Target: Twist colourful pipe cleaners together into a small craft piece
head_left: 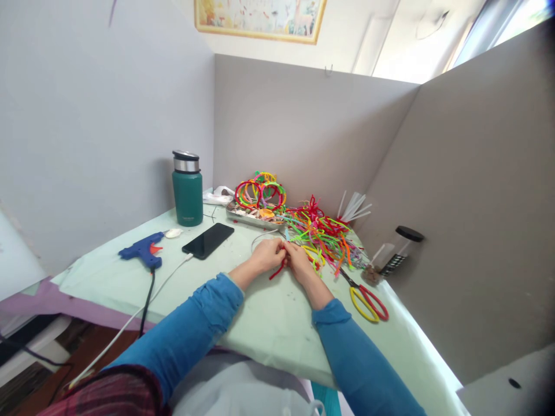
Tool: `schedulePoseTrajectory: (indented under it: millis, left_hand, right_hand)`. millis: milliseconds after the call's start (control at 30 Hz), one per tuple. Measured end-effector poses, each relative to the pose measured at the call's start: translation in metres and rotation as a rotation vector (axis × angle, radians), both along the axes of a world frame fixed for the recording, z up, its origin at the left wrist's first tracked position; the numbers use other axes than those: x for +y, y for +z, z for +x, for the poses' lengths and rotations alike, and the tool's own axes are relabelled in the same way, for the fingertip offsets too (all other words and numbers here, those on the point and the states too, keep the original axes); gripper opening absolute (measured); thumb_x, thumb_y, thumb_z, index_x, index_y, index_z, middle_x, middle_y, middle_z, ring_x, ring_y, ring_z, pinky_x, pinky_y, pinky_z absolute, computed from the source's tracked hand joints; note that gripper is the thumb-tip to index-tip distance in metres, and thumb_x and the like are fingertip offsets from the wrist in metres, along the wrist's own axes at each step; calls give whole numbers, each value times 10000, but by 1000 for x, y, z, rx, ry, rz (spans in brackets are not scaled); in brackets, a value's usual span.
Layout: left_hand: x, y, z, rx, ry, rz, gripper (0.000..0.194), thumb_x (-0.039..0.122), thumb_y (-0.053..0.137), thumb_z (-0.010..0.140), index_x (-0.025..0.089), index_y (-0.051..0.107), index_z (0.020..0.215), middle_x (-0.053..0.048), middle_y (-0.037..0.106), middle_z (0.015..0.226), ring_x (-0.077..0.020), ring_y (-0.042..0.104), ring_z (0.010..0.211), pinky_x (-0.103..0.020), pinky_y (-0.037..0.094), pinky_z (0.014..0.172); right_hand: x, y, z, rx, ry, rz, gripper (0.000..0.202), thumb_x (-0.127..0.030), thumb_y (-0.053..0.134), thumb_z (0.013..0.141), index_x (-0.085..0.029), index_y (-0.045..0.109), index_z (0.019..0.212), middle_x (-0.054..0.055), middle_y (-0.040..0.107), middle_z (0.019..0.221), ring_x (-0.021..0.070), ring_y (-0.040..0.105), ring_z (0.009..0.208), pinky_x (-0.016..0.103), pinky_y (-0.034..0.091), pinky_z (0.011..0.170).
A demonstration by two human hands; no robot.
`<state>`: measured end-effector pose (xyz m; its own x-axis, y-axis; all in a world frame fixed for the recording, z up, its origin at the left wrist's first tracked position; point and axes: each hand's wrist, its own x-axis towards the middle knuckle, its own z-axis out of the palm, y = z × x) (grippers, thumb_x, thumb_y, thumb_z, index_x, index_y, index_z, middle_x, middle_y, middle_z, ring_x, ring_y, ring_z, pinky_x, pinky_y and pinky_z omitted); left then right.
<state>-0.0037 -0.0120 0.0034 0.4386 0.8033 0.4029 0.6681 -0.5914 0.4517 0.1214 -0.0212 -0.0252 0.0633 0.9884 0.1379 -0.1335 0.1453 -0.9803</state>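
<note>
My left hand (pixel 265 256) and my right hand (pixel 298 261) meet over the middle of the table, their fingers pinched together on a red pipe cleaner (pixel 276 272). Its loose end hangs down between them, bent toward the lower left. The fingertips hide the rest of it. Just behind my right hand lies a heap of coloured pipe cleaners (pixel 323 228). Beyond my hands a metal tray (pixel 254 219) holds small pieces, with colourful rings (pixel 260 193) standing on it.
Scissors (pixel 368 301) with yellow and red handles lie right of my right hand. A black phone (pixel 208 240), a blue glue gun (pixel 145 251) and a green bottle (pixel 188 193) stand or lie left. A clear container (pixel 399 251) is at the right edge.
</note>
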Motion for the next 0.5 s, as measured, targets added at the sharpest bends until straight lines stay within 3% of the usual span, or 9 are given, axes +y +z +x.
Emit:
schedulePoseTrajectory:
  millis: [500]
  left_hand:
    - [-1,1,1,9,5,4,226,282,433,782,174,628,819,-35,663,715,-154,573,651,-245,373,581]
  right_hand:
    - [3,-3,1,-33,-10,8,343,-525,614,670,-194,533,631,-50,449,443,93,382,384,248,276,404]
